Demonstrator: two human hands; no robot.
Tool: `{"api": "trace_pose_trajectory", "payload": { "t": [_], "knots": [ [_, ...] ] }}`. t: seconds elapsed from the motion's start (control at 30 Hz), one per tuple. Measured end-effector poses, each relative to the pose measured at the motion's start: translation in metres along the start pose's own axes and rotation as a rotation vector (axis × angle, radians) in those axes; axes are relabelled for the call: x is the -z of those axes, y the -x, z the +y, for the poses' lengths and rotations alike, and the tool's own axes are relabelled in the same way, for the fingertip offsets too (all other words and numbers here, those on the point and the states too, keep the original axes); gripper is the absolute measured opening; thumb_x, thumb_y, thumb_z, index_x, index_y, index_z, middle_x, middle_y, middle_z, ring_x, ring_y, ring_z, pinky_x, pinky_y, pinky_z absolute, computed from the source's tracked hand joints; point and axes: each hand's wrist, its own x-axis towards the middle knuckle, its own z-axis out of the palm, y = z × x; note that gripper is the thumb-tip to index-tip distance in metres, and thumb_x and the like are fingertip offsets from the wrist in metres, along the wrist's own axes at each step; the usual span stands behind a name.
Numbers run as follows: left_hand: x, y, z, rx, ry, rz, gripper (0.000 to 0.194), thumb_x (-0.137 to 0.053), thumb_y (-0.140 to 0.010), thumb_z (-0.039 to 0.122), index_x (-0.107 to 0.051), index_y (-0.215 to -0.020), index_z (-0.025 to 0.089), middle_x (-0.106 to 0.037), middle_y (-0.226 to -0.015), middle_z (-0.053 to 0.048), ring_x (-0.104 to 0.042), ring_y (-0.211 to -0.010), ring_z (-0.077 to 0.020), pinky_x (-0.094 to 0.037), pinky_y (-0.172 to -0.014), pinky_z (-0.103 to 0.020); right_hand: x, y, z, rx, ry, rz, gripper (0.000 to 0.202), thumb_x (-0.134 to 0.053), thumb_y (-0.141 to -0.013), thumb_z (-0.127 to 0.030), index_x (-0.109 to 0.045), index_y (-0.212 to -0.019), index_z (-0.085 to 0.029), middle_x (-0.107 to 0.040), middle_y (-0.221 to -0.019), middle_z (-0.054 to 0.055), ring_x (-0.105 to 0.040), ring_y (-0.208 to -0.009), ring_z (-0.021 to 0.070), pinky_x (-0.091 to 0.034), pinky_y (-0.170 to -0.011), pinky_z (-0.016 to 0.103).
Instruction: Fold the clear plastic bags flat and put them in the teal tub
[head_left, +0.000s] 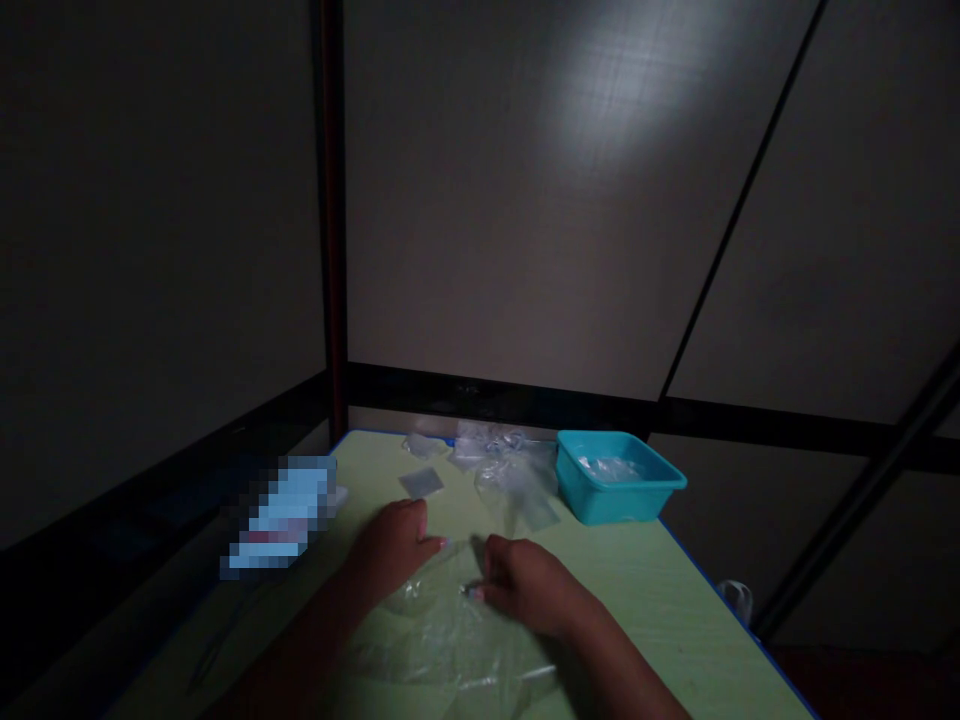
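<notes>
A clear plastic bag (457,640) lies spread on the light green table between my forearms. My left hand (401,545) is closed with thumb and fingers pinched at the bag's far left edge. On the other side my right hand (529,580) has its fingers curled and pinched at the bag's far right part. Something small and dark shows at the right fingertips, too dim to name. Just beyond my left hand is a small flat greyish square packet (421,483). Farther back, crumpled clear plastic bags (517,475) lie in a loose heap.
A turquoise plastic basin (622,500) with clear plastic inside stands at the table's back right. At the left edge is a blurred-out bright screen (289,515) with a cable below it. Dark-framed wall panels (495,250) rise behind the table (637,600).
</notes>
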Motion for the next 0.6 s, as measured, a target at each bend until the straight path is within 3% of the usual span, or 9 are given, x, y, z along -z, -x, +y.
{"api": "trace_pose_trajectory", "payload": {
  "t": [0.2,0.4,0.6],
  "knots": [
    [-0.003,0.008,0.001,-0.058,-0.088,-0.082,0.037,-0.074,-0.055,0.041,-0.050,-0.075,0.021,-0.055,-0.081,-0.002,-0.051,-0.082,-0.0219,-0.034,-0.066,-0.027,-0.002,0.000,0.010,-0.114,0.162,-0.074,0.024,-0.064,-0.068,-0.043,-0.059,-0.076,-0.020,-0.063,-0.073,0.001,-0.052,-0.063,0.0131,-0.024,-0.050,0.022],
    [-0.001,0.007,0.003,-0.070,-0.128,-0.142,0.043,-0.074,-0.054,0.046,-0.053,-0.083,0.023,-0.054,-0.089,-0.001,-0.047,-0.090,-0.0228,-0.034,-0.073,-0.028,0.003,0.000,0.008,-0.106,0.131,-0.047,0.025,-0.065,-0.068,-0.040,-0.060,-0.084,-0.021,-0.063,-0.076,0.001,-0.053,-0.066,0.0141,-0.026,-0.052,0.022],
    [-0.001,0.005,0.010,-0.076,-0.099,-0.099,0.021,-0.067,-0.067,0.034,-0.054,-0.081,0.024,-0.053,-0.089,0.000,-0.046,-0.093,-0.0210,-0.033,-0.078,-0.028,-0.003,0.000,-0.003,-0.003,0.009,-0.048,0.040,-0.065,-0.070,-0.035,-0.055,-0.108,-0.027,-0.063,-0.078,-0.002,-0.055,-0.068,0.0139,-0.033,-0.058,0.020]
  ]
}}
